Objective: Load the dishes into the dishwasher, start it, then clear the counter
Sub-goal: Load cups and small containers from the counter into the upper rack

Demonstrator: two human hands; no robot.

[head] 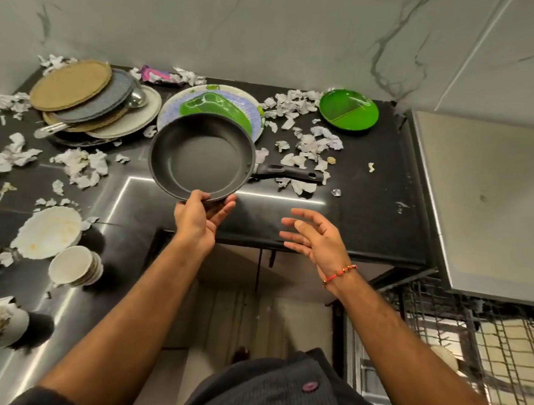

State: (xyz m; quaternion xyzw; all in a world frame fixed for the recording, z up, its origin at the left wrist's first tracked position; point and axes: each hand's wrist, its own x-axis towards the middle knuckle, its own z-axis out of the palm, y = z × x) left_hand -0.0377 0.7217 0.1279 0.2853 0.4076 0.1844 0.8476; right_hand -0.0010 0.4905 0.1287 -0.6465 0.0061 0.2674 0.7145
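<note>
My left hand [198,217] grips the near rim of a black frying pan [200,156], thumb over the edge, fingers underneath. The pan is tilted up above the black counter [371,218], its handle [289,173] pointing right. My right hand [315,239] hovers to the right of it with fingers spread, holding nothing. Behind the pan lies a patterned plate with a green plate on it [215,109]. The dishwasher's wire rack [489,344] is pulled out at the lower right.
A stack of round plates [87,99] sits back left, a green divided plate [348,110] back right. White bowls [48,231] and stacked cups [74,266] stand on the left counter. Torn paper scraps [309,141] litter the surface. A grey appliance top [491,202] is at the right.
</note>
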